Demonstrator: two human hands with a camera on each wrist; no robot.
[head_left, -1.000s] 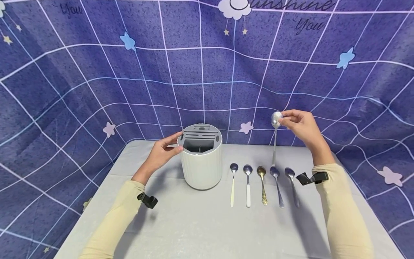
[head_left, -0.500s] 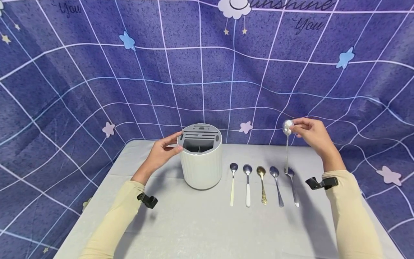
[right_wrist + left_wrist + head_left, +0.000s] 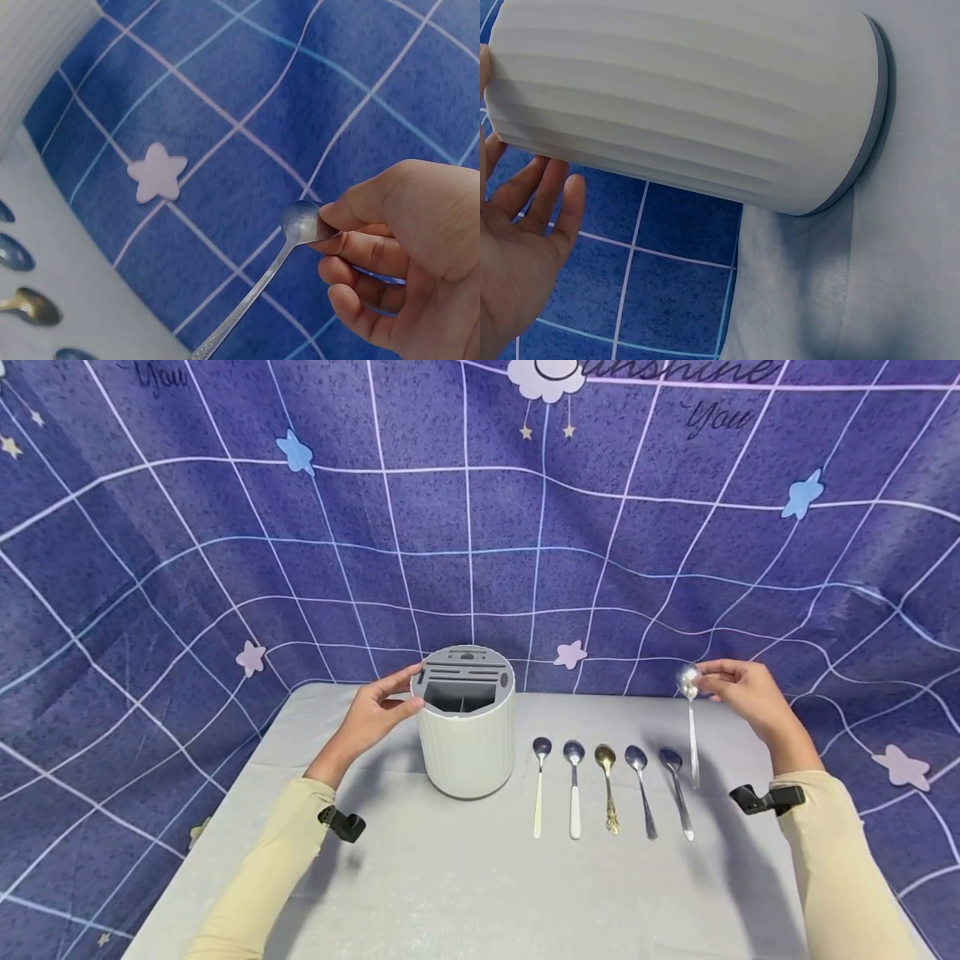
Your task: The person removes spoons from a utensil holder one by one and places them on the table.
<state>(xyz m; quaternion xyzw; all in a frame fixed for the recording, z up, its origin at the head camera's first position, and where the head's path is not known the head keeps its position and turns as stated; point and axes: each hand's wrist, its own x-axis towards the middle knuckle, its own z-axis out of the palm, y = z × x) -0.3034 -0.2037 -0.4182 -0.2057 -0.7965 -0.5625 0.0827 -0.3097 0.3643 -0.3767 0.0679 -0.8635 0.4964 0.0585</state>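
Note:
My right hand (image 3: pixel 750 693) pinches a silver spoon (image 3: pixel 692 727) by its bowl, with thumb and fingertips at the bowl's edge. The spoon's handle hangs down, its end close over the table right of the row of spoons. In the right wrist view the same spoon (image 3: pixel 259 281) slants down to the left. My left hand (image 3: pixel 378 714) holds the upper left side of a white ribbed utensil holder (image 3: pixel 468 756), thumb in front and index finger behind. The left wrist view shows the holder's side wall (image 3: pixel 682 97) with some fingers (image 3: pixel 571 202) spread loosely beside it.
Several spoons lie in a row between holder and right hand: a thin-handled one (image 3: pixel 538 793), a white-handled one (image 3: pixel 575 802), a gold one (image 3: pixel 609 793), and silver ones including the rightmost spoon (image 3: pixel 678 793). A star-patterned blue curtain (image 3: pixel 480 527) hangs behind the grey-covered table (image 3: pixel 480 885).
My right hand has moved right and down with the spoon, from above the silver spoons to beyond the row's right end. The left hand stays on the holder.

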